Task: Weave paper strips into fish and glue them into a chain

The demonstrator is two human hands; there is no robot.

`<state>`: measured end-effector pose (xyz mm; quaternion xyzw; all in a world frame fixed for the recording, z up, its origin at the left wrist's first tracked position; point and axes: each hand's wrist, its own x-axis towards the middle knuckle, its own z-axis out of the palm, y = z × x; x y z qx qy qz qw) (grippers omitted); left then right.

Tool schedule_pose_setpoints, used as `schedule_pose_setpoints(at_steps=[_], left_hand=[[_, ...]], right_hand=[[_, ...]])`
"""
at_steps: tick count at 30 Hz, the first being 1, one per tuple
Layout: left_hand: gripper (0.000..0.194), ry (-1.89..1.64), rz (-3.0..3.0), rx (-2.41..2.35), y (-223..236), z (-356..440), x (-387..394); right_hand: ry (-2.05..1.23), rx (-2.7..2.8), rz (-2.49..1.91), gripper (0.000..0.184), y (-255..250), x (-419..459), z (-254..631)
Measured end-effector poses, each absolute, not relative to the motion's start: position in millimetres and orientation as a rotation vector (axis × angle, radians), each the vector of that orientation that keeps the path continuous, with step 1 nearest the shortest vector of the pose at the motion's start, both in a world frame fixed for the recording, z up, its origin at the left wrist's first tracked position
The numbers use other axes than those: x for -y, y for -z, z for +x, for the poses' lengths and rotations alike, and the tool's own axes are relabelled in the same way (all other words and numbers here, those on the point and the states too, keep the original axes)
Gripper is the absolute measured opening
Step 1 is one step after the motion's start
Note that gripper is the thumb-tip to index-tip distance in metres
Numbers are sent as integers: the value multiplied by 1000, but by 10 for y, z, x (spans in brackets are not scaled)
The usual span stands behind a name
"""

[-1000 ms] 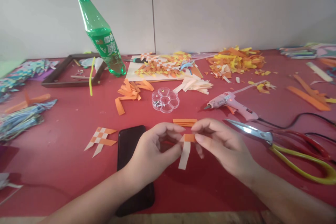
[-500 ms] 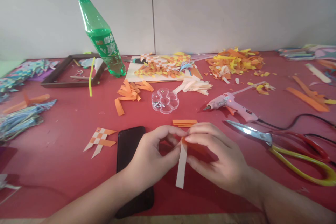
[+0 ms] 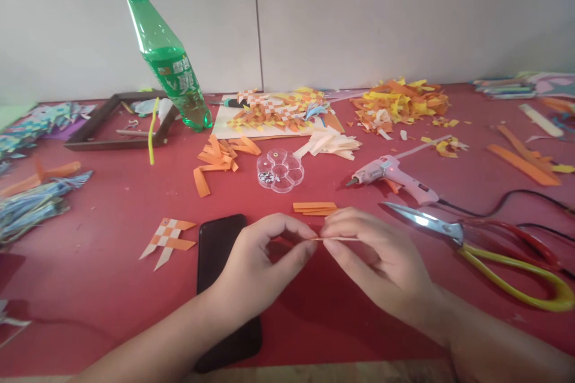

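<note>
Between the fingertips of my two hands is a thin paper strip [image 3: 340, 239], seen edge-on, pale with a bit of orange at its left end. My left hand [image 3: 265, 257] pinches the orange end between thumb and forefinger. My right hand [image 3: 375, 248] pinches the pale part close beside it. Folded orange paper strips [image 3: 314, 208] lie just beyond my fingers. A black phone [image 3: 220, 248] lies partly under my left wrist. To its left sits a woven orange and white paper fish [image 3: 168, 239].
A pink glue gun [image 3: 395, 176] and yellow-and-red-handled scissors [image 3: 449, 239] lie to the right, with cables behind. A clear flower-shaped case [image 3: 281, 170] stands mid-table. Behind are a green bottle [image 3: 173, 72], a dark frame [image 3: 108, 145] and a paper-scrap pile [image 3: 404, 105].
The pale strip that hung down toward me has turned up and now lies edge-on between my fingertips. Both hands have stayed in about the same place.
</note>
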<state>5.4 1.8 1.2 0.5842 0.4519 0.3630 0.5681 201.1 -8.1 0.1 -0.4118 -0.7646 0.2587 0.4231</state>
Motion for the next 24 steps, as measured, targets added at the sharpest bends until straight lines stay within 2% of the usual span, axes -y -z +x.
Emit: schedule_pose_setpoints(at_steps=[7,16,24], left_hand=[[16,-753,1292,-1066,-32,45,-19],[17,-683,1369,-1084,-80,30,-9],[17,-673,1312,-1042,-65,46,-13]], right_hand=[[-893,1838,-992,15,23,62,2001],[-980,1759,-938,10,14,73,1986],[-982,1767,-858,16,48,67,1989]])
